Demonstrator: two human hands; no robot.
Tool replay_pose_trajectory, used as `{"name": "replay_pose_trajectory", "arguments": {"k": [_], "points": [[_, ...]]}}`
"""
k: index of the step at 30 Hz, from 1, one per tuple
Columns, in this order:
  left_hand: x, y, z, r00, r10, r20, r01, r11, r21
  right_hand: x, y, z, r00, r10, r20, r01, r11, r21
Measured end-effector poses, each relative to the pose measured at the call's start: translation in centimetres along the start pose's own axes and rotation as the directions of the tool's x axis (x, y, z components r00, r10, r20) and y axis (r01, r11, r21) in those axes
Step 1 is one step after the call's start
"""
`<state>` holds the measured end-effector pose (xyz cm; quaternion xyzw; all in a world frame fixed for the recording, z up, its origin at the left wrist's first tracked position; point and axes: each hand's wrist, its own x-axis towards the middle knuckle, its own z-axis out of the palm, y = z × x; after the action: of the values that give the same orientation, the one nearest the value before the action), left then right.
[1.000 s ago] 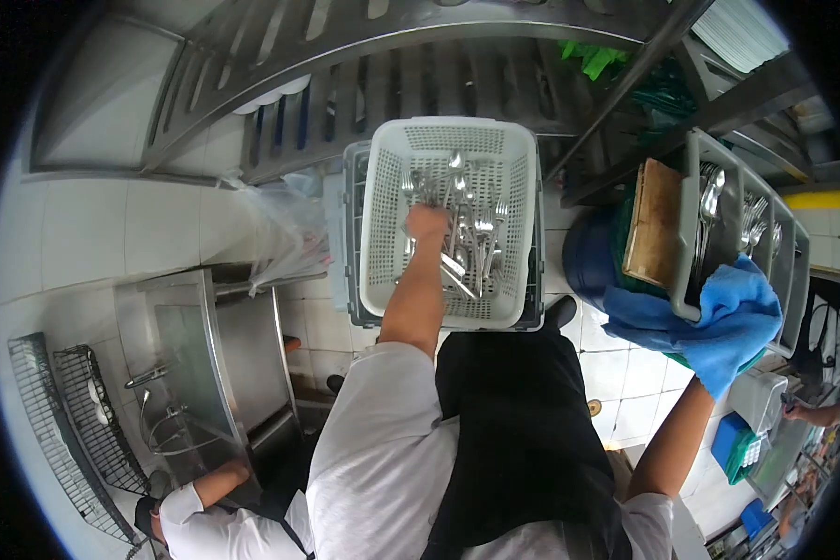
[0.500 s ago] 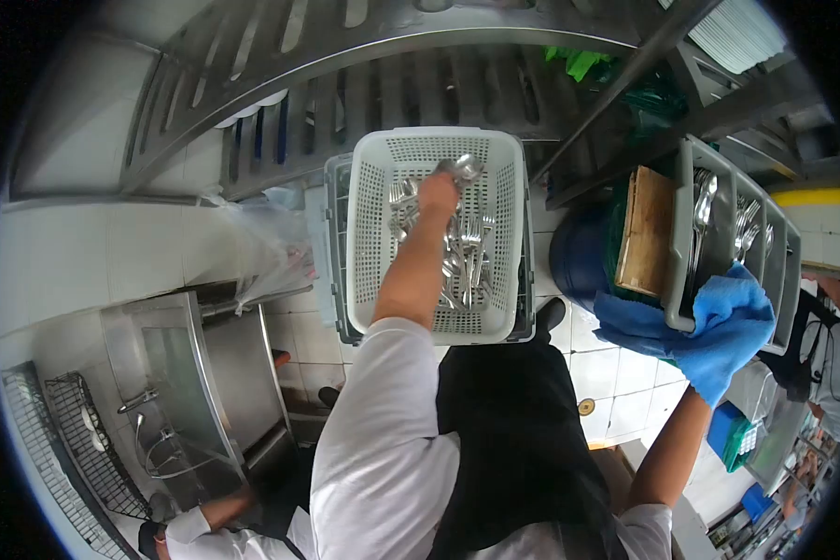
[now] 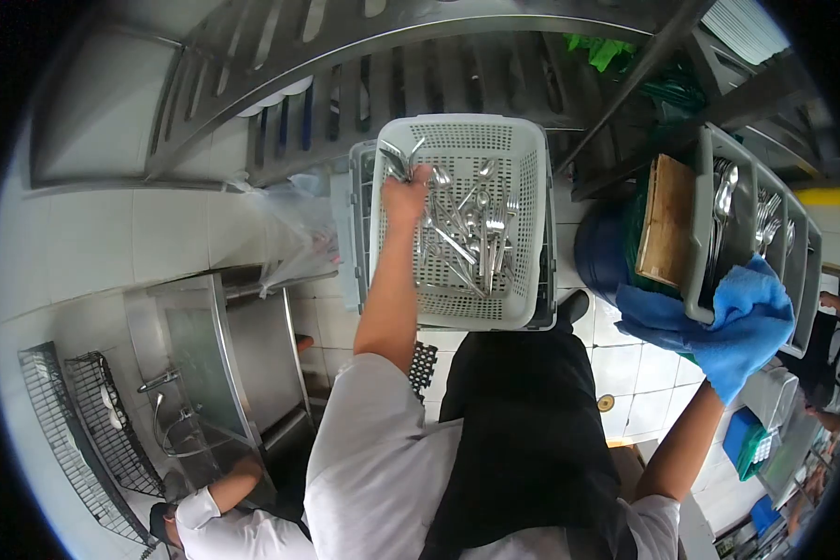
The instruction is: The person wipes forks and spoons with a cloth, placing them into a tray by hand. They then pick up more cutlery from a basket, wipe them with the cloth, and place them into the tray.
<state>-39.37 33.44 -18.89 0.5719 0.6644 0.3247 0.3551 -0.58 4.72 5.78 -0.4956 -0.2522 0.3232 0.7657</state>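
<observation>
While my left hand [image 3: 403, 194] is clenching cutlery [image 3: 397, 161] over the basket [image 3: 532, 233] | my right hand is hiding under a cloth [image 3: 747, 317], so I cannot tell its grip | cutlery is feeling stiff, slick, light; I'm judging the handles the best hold.

A few steel pieces of cutlery [image 3: 398, 159] stick up out of the left hand [image 3: 403, 198], gripped at the 10 o'clock corner of a white perforated basket [image 3: 532, 215] that sits at 12 o'clock in the view. More forks and spoons [image 3: 471, 233] lie jumbled on its floor. At 3 o'clock a crumpled blue cloth [image 3: 747, 322] drapes over the near end of a grey divided tray [image 3: 698, 233] holding sorted spoons.
</observation>
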Motion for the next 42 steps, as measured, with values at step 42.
{"name": "replay_pose_trajectory", "arguments": {"k": [42], "points": [[-0.8, 0.7, 6.7, 0.878, 0.473, 0.073, -0.461, 0.877, -0.138, -0.2, -0.2, -1.5, 0.982, 0.133, -0.132, -0.109, 0.978, 0.176]]}}
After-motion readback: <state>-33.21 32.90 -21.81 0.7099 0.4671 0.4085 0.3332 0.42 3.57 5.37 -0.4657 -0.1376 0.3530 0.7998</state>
